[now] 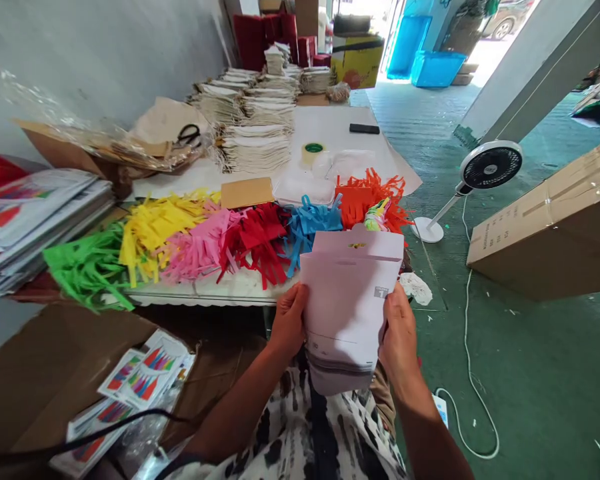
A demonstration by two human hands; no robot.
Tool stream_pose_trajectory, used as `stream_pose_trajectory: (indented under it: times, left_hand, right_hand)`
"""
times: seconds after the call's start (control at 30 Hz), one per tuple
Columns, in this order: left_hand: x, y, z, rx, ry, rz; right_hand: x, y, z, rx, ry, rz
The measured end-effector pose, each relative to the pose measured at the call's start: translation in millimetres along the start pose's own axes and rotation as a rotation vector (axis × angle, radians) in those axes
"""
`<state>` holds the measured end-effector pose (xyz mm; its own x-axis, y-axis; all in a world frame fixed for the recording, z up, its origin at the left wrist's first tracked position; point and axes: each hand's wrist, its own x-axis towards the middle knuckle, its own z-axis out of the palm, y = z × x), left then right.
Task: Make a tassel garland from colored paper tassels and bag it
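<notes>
Between my two hands is a white paper packet [347,293] with a folded top flap and small print, held upright above my lap. My left hand [290,320] grips its left edge, thumb on the face. On the opposite edge my right hand [399,327] is closed in the same way. Just beyond lie bunches of fringed paper: green [87,263], yellow [155,230], pink [200,243], dark red [255,240], blue [307,227] and orange [357,203]. A small multicoloured bundle [377,213] shows behind the packet's top edge.
Stacked paper pieces [257,143], a tape roll [313,152], a phone-like black object [364,129] and scissors [189,135] lie on the table. Printed packets [150,367] fill an open box at lower left. A fan [490,165] and a large carton [545,227] stand right.
</notes>
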<state>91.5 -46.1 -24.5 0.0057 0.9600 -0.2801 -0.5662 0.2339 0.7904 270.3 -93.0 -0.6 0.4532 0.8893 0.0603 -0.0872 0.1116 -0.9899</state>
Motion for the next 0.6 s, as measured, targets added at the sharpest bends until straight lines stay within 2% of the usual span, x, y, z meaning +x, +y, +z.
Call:
stream_pose_trajectory:
  times: [0.1, 0.2, 0.33, 0.4, 0.5, 0.6]
  left_hand:
    - [1.5, 0.3, -1.5, -0.012, -0.031, -0.059]
    - [3.9, -0.2, -3.3, -0.01, -0.052, -0.107]
    - [7.2, 0.2, -2.8, 0.023, -0.03, -0.067]
    - [7.9, 0.5, -2.1, 0.031, -0.025, -0.045]
    - [6.7, -0.7, -2.6, 0.072, -0.046, -0.05]
    - [2.0, -3.2, -3.6, 0.188, -0.046, 0.006]
  right_hand:
    - [1.8, 3.1, -3.5, 0.164, -0.04, 0.117]
    - [0.8, 6.0, -4.2, 0.126, 0.015, 0.075]
    - [-3.2, 7.1, -4.6, -0.033, -0.027, 0.044]
    - [-5.6, 7.1, -7.2, -0.162, -0.055, -0.027]
    - [-7.6, 9.8, -12.4, -0.373, -0.003, -0.187]
    - [-6.6, 16.5, -16.1, -0.52, 0.054, -0.269]
